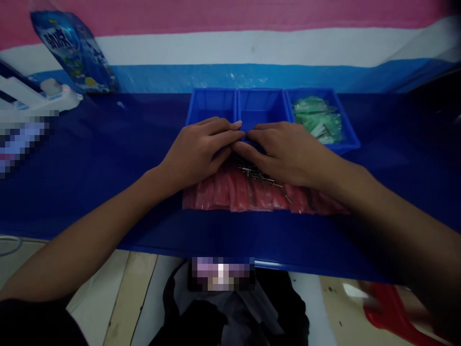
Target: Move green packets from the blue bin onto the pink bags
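My left hand (203,146) and my right hand (279,144) meet at the fingertips, just in front of the middle blue bin. The fingers of both are bent and closed together; whatever they hold is hidden or too small to make out. Beneath them lies a row of red plastic bags (243,197), overlapping side by side on the blue table. A loose heap of thin metal pins or screws (261,177) rests on these bags, partly covered by my right hand.
Three joined blue bins stand behind my hands: a left bin (212,103), a middle bin (264,101) and a right one holding green plastic bags (317,115). A blue pouch (75,53) and a white device (54,96) are at far left. A red stool (389,307) shows below right.
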A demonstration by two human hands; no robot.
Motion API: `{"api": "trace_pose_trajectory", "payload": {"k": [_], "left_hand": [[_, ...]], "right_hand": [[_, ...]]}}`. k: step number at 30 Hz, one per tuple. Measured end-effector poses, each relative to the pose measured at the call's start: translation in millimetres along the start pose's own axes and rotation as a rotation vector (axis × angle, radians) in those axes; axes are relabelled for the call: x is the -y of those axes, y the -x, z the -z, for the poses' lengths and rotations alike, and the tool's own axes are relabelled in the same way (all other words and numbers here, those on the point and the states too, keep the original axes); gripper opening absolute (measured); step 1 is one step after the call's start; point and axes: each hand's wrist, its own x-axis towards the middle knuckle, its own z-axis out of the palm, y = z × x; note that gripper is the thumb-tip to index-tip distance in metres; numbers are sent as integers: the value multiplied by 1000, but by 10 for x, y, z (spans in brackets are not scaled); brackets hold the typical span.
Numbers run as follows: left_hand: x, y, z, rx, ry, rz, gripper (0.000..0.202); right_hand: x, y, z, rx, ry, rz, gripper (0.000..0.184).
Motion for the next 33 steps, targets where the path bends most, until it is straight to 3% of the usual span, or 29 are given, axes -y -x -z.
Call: {"api": "trace_pose_trajectory", "payload": {"k": [4,8,12,16,21,27,31,33], "left_hand": [[-4,-10,7,-27,23,-18,24],[-7,-16,13,-34,27,-34,22],[-6,-13,16,-24,34,-25,23],[-10,-15,14,-42,26,-35,23],[-11,-8,13,-16,17,-5,24],[-15,-18,27,-22,-5,-28,25],[-21,-38,45,9,-18,-23,26],[-25,-41,46,4,8,-26,26]], "right_hand": [[-37,28,42,-64,-116,-9,55],[-137,112,101,-150,-419,-47,15],[-144,192,163,-262,-646,-38,15],[-23,242,208,-401,-527,10,21],[62,285,171,-367,-425,186,16],[-12,230,100,-337,-267,72,27],[-140,46,69,-85,-235,49,65],[-196,-71,87,-37,-248,-12,81]]}}
